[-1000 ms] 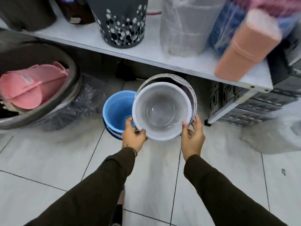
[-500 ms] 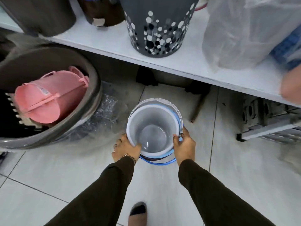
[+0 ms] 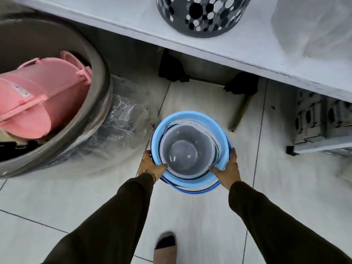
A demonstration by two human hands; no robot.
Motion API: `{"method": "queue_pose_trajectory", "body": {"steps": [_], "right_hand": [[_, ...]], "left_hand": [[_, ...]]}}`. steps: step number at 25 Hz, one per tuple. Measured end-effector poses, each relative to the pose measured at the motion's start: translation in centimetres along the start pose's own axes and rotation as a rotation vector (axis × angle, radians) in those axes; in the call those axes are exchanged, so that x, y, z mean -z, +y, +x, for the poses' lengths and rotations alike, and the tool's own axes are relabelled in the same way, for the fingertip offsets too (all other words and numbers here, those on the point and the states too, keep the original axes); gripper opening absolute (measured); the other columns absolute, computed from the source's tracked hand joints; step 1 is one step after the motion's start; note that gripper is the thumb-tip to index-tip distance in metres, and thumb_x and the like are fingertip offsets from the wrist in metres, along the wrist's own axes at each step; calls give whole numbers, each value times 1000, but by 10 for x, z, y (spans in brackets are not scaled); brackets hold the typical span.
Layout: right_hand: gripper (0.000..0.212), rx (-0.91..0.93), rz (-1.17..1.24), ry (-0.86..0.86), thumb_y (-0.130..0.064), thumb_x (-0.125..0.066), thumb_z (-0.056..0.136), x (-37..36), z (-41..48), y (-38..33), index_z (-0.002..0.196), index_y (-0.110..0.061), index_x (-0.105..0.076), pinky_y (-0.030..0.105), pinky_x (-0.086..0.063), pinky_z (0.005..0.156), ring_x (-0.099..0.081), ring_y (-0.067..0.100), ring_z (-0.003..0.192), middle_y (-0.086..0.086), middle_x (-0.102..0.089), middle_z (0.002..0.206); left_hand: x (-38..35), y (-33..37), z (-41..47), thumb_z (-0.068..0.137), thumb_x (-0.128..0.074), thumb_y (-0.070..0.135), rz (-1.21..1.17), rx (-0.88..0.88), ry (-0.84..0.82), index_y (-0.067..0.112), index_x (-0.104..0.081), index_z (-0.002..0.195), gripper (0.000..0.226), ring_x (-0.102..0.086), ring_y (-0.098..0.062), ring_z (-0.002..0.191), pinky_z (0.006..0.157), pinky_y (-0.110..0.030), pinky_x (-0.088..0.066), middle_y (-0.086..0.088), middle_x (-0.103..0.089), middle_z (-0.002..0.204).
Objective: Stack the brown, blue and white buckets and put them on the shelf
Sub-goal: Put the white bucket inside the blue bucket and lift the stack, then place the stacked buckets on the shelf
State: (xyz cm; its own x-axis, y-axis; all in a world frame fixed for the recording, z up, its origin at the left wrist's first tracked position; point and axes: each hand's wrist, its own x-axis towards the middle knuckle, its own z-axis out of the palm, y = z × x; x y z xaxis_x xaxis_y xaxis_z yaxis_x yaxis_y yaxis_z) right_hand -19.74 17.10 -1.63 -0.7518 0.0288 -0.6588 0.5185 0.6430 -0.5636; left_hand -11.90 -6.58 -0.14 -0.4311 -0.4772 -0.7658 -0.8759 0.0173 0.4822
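Head view looks straight down into the white bucket [image 3: 183,152], which sits nested inside the blue bucket [image 3: 222,149]; a dark rim just outside the left hand's [image 3: 151,165] fingers may be the brown bucket, but too little shows to be sure. Each hand is closed on the stack's near rim, the left on the left side and the right hand [image 3: 227,169] on the right, thumbs hooked over the blue lip toward the white one, fingers wrapped under and out of sight. Holding opposite sides this way keeps the nest level and pinned together, which I judge suits a lift. A blue wire handle [image 3: 196,190] hangs loose below the rim between the wrists. Whether the stack rests on the floor [image 3: 190,216] or is already off it, I cannot tell. Ahead of the hands and higher runs the shelf [image 3: 238,42], its front edge jutting out beyond the stack, so the buckets would have to clear that lip on the way up. On the shelf, a spotted bin [image 3: 202,15] stands ahead, with bare board on both sides of it before a plastic-wrapped bundle [image 3: 312,27] farther right. Left of the left hand, a big grey tub [image 3: 95,103] holding a pink bucket [image 3: 40,100] crowds that side; the right is more open.
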Motion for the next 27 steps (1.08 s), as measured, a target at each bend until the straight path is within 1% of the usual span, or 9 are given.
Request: {"method": "queue_pose_trajectory", "body": {"steps": [3, 7, 9, 12, 14, 16, 19, 23, 27], "right_hand": [[107, -15, 27, 22, -16, -77, 73, 0, 2, -2, 154, -29, -7, 51, -47, 104, -54, 38, 119, 19, -46, 138], [98, -62, 16, 40, -10, -70, 80, 9, -27, -3, 155, -21, -9, 44, -42, 107, -49, 39, 123, 18, -39, 141], [95, -84, -107, 71, -20, -68, 83, 15, -49, 0, 155, -23, -7, 49, -38, 110, -44, 40, 127, 15, -36, 147], [89, -100, -308, 97, -38, -64, 84, 27, -84, -4, 153, -29, -9, 55, -31, 108, -39, 40, 129, 6, -32, 151], [87, -91, -69, 70, -27, -66, 85, 37, -111, -14, 153, -30, -12, 52, -34, 110, -44, 39, 126, 7, -24, 153], [89, -52, 108, 53, -13, -69, 83, 52, -141, -28, 154, -28, -16, 44, -41, 108, -50, 37, 122, 12, -31, 149], [96, 27, 130, 62, -10, -73, 78, 79, -184, -58, 152, -30, -16, 49, -47, 104, -56, 36, 114, 16, -46, 138], [93, 111, 199, 106, -6, -72, 78, 131, -271, -119, 152, -27, -20, 51, -49, 102, -56, 35, 114, 14, -44, 135], [88, 188, 229, 211, -1, -67, 81, 185, -360, -180, 154, -23, -24, 26, -36, 100, -48, 32, 125, 15, -40, 139]], "left_hand": [[0, -6, -4, 73, -69, 14, -24, -6, -60, 21, -36, 115, 54, -57, -19, 71, 72, -35, -51, -3, -59, 89], [-2, -17, -30, 69, -64, 14, -149, 18, -74, 31, -37, 114, 55, -63, -30, 80, 79, -45, -60, -3, -62, 88], [1, -21, -47, 61, -59, 17, -210, 53, -104, 39, -35, 108, 57, -67, -38, 84, 74, -54, -61, -5, -63, 89], [13, -24, -72, 70, -59, 9, -264, 95, -110, 36, -37, 112, 54, -68, -43, 88, 71, -62, -59, -9, -63, 91], [25, -25, -104, 73, -59, 4, -310, 97, -98, 34, -37, 115, 56, -67, -43, 87, 71, -63, -58, -10, -61, 91], [41, -21, -136, 62, -61, 8, -350, 92, -93, 34, -38, 116, 64, -67, -45, 90, 68, -66, -57, -12, -61, 95], [65, -10, -177, 53, -59, 11, -412, 60, -50, 37, -40, 109, 64, -67, -46, 91, 65, -70, -55, -13, -61, 100], [120, 41, -271, 53, -61, 12, -428, -69, -20, 34, -42, 104, 59, -68, -45, 90, 72, -66, -57, -17, -64, 104], [179, 95, -374, 64, -64, 7, -411, -213, -7, 26, -44, 104, 48, -67, -44, 94, 76, -61, -58, -18, -65, 107]]}}
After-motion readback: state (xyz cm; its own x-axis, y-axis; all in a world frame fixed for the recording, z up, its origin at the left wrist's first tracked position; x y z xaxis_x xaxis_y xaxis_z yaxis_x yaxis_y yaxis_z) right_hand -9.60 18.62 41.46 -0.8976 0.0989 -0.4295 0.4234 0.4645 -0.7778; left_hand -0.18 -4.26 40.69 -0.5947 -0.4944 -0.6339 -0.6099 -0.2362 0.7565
